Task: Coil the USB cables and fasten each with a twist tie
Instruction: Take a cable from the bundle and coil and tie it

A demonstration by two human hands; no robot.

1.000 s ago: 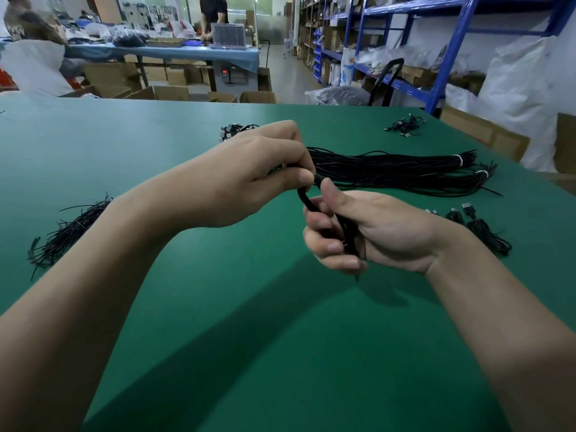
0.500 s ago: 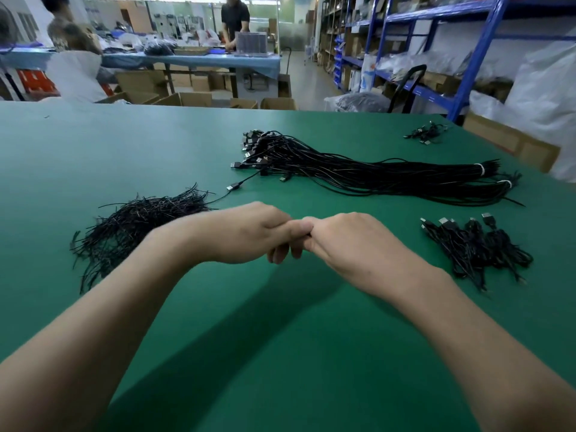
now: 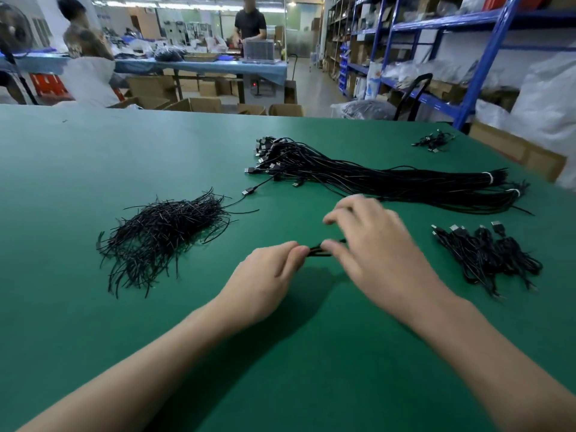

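Over the near middle of the green table (image 3: 280,385), the left hand (image 3: 265,279) pinches one end of a small coiled black USB cable (image 3: 318,251) between curled fingertips, while the blurred right hand (image 3: 377,254) has one fingertip at the coil's other end and its other fingers spread loosely above; whether it grips cannot be told. Farther out, a loose pile of black twist ties (image 3: 162,235) lies to the left and a heap of tied cables (image 3: 486,260) to the right. Beyond the hands stretches a long bundle of uncoiled USB cables (image 3: 389,182), with a small cluster of cables (image 3: 433,141) at the far right edge.
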